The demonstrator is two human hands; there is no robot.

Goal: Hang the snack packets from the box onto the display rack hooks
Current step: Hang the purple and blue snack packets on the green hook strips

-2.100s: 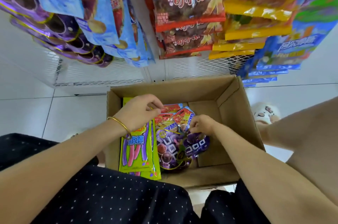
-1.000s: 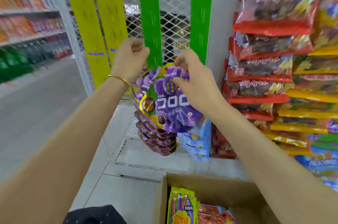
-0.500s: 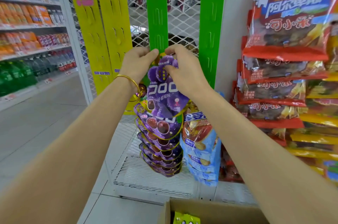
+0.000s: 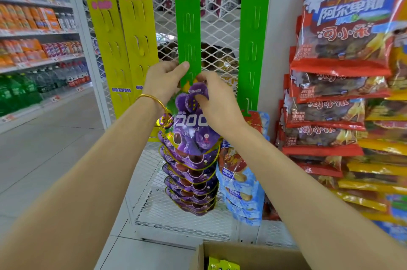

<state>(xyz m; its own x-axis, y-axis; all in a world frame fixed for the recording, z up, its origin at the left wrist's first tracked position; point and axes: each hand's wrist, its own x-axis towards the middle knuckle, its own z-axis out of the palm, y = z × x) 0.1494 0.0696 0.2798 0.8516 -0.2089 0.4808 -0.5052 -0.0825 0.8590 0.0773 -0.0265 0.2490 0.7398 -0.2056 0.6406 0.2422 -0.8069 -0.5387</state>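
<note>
Since 2.1 s ago: both hands are out of the box and up at the rack, with one purple packet brought along. Since 0.5 s ago: almost no shift.

Left hand [image 4: 164,81]: grip clenched on the lower end of the green strip [image 4: 189,27], thumb flat on its front face, fingers curled beside and behind it. A gold bracelet [image 4: 152,99] sits on that wrist.

Right hand [image 4: 217,98]: at 4 o'clock of the left hand and nearly touching it. Its grip pinches the top edge of the purple packet [image 4: 191,133], fingertips curled over the header.

Purple packet: the top is held against the strip's lower end, directly under the left thumb, and the body hangs at 6 o'clock from both grips. Whether its hole sits on a hook cannot be told, since the fingers cover that spot.

Hung purple packets [image 4: 191,181]: an overlapping column at 6 o'clock of the held one, partly behind it.

Blue packets [image 4: 240,186]: just beside that column at 3 o'clock, under a second green strip [image 4: 251,27].

Red packets [image 4: 339,49]: well apart at 3 o'clock.

Yellow strips [image 4: 123,38]: at 9 o'clock.

Box [image 4: 253,254]: at 6 o'clock on the bottom edge, with a yellow-green packet [image 4: 222,265] showing inside.
</note>
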